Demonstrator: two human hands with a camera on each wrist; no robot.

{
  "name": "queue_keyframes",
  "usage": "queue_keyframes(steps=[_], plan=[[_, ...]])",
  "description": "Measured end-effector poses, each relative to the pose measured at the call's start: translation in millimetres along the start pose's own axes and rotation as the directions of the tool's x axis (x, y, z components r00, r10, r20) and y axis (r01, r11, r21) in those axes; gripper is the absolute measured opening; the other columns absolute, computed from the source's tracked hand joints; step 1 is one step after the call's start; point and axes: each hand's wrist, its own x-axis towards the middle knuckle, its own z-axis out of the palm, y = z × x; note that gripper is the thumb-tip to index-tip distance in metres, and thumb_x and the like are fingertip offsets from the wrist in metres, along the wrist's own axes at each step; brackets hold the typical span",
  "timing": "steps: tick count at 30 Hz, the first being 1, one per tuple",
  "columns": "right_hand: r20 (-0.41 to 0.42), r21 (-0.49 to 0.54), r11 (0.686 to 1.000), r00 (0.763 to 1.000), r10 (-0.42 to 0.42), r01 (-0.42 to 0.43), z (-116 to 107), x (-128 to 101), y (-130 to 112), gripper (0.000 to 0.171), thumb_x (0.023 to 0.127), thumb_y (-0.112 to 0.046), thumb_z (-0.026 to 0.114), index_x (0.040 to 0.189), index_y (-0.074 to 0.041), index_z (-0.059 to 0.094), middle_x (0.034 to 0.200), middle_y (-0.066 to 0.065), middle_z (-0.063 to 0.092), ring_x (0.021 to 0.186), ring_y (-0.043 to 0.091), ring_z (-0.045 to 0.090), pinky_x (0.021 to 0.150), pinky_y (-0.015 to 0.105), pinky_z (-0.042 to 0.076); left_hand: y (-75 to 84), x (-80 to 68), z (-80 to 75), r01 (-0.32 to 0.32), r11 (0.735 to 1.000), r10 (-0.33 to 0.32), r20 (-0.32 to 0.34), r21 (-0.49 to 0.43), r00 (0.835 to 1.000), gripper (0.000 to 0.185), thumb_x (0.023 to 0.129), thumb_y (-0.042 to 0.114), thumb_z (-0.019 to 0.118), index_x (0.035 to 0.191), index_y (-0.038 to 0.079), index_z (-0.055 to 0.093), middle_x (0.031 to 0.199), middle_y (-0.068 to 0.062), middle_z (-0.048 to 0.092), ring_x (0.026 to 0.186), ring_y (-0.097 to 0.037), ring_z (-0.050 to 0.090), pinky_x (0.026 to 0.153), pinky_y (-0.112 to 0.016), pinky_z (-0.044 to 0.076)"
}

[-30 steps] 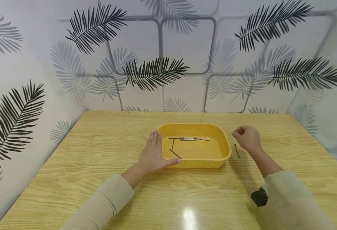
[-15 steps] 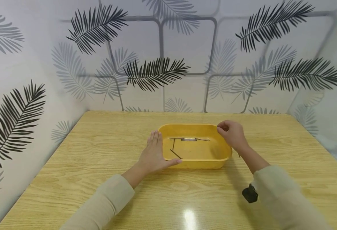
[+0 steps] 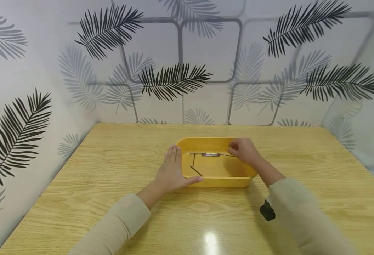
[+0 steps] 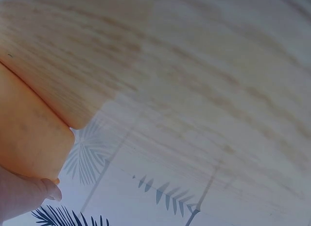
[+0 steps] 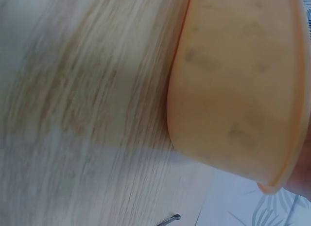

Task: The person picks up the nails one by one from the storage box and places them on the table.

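Observation:
A yellow plastic tub (image 3: 219,181) stands on the table, with several thin dark nails (image 3: 196,170) on its floor. My left hand (image 3: 169,173) rests against the tub's left end, fingers straight along the side and thumb lying over the front rim. In the left wrist view, the thumb (image 4: 48,189) shows at the tub's edge. Over the tub's right part is my right hand (image 3: 245,151), its thumb and fingertips drawn together inside the rim; I cannot tell whether they pinch a nail. Its fingers are hidden in the right wrist view behind the tub wall (image 5: 233,90).
Beside the tub, one loose nail (image 5: 170,219) lies on the wooden table (image 3: 117,152). A wall covering with a leaf pattern (image 3: 174,79) rises behind the table. A small black object (image 3: 267,210) hangs at the right sleeve cuff.
From beside the tub's right end, my right hand has moved left over the rim and into the space above the nails. My left hand has stayed at the tub's left end.

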Motion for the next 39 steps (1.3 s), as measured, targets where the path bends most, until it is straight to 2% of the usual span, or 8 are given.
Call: queue_keyframes(steps=[3,6,9,13,16,19,26,39], plan=[[0.071,-0.088,0.993,0.995,-0.067,0.073,8.1,7.9,9.8,0.022,0.087,-0.007,0.061,0.098,0.01,0.066,0.088,0.02,0.068,0.081,0.029,0.063,0.074,0.039,0.053,1.5,2.0,-0.2,0.013,1.0,-0.013,0.005,-0.005,1.0,0.117,0.074,0.074,0.053,0.146,-0.007,0.007,0.154,-0.024,0.003,0.144,-0.035,0.001,0.117,-0.044,0.01],[0.093,-0.175,0.971,0.984,-0.149,0.164,35.5,30.6,55.2,0.025,0.086,-0.021,0.065,0.095,0.003,0.069,0.084,0.012,0.069,0.076,0.021,0.062,0.068,0.033,0.052,3.4,3.5,-0.5,0.023,1.0,-0.022,0.006,-0.015,1.0,0.117,0.074,0.072,0.055,0.146,-0.007,0.007,0.154,-0.024,0.004,0.144,-0.035,0.001,0.117,-0.045,0.01],[0.144,-0.239,0.957,0.981,-0.133,0.164,43.5,41.3,66.9,0.026,0.084,-0.025,0.068,0.094,-0.001,0.069,0.086,0.009,0.07,0.078,0.02,0.063,0.07,0.034,0.052,5.0,4.4,-1.5,0.025,0.999,-0.025,0.006,-0.019,1.0,0.116,0.075,0.071,0.055,0.146,-0.007,0.007,0.154,-0.025,0.004,0.144,-0.035,0.001,0.117,-0.045,0.01],[0.21,-0.327,0.936,0.976,-0.062,0.13,16.5,29.5,18.3,0.015,0.082,-0.01,0.067,0.09,0.003,0.068,0.087,0.014,0.07,0.081,0.027,0.065,0.074,0.04,0.052,7.2,4.8,-3.4,0.036,0.999,-0.035,0.011,-0.024,0.999,0.116,0.075,0.071,0.055,0.146,-0.007,0.007,0.154,-0.024,0.002,0.144,-0.035,0.001,0.117,-0.045,0.009],[0.216,-0.41,0.9,0.974,-0.063,0.149,7.7,25.0,-1.1,0.007,0.081,-0.004,0.063,0.077,0.001,0.063,0.075,0.012,0.066,0.069,0.023,0.06,0.066,0.038,0.051,8.3,5.4,-5.0,0.048,0.998,-0.047,0.015,-0.03,0.999,0.117,0.074,0.072,0.055,0.146,-0.007,0.007,0.154,-0.024,0.001,0.144,-0.035,0.001,0.117,-0.044,0.009],[0.244,-0.494,0.857,0.97,-0.027,0.148,5.0,25.3,-9.4,0.015,0.084,-0.003,0.059,0.069,-0.004,0.057,0.069,0.01,0.06,0.063,0.021,0.053,0.062,0.037,0.049,8.7,7.2,-6.4,0.054,0.998,-0.053,0.014,-0.028,0.998,0.117,0.074,0.072,0.055,0.146,-0.007,0.007,0.154,-0.023,0.001,0.144,-0.035,0.001,0.118,-0.044,0.009],[0.287,-0.575,0.797,0.958,-0.017,0.187,9.3,31.4,-5.4,0.022,0.087,0.005,0.05,0.069,-0.004,0.059,0.076,0.013,0.065,0.073,0.026,0.058,0.069,0.041,0.053,9.7,12.1,-7.9,0.053,0.998,-0.053,0.027,-0.025,0.998,0.117,0.075,0.071,0.055,0.146,-0.007,0.005,0.154,-0.024,0.001,0.144,-0.035,0.001,0.118,-0.044,0.008],[0.321,-0.647,0.713,0.945,-0.066,0.269,8.2,37.9,-3.2,0.02,0.086,0.002,0.053,0.074,-0.006,0.066,0.075,0.007,0.067,0.072,0.025,0.06,0.067,0.036,0.053,16.2,18.3,-13.6,0.078,0.997,-0.077,0.043,-0.018,0.996,0.117,0.074,0.073,0.055,0.146,-0.007,0.007,0.154,-0.024,0.002,0.144,-0.035,0.001,0.117,-0.045,0.009]])
